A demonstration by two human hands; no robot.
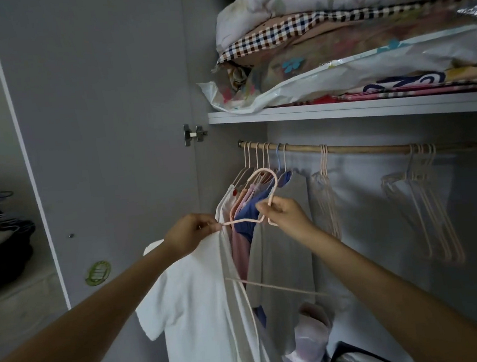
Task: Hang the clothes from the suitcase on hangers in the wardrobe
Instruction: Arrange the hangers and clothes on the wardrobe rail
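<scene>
Evidently light, limp white cotton T-shirt [190, 306]: left hand [190, 234] pinches its collar, right hand [283, 214] grips thin, stiff pink plastic hanger [262, 199] below hook—best hold.

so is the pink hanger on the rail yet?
No. The pink hanger is off the rail, hook below it, held by the right hand.
</scene>
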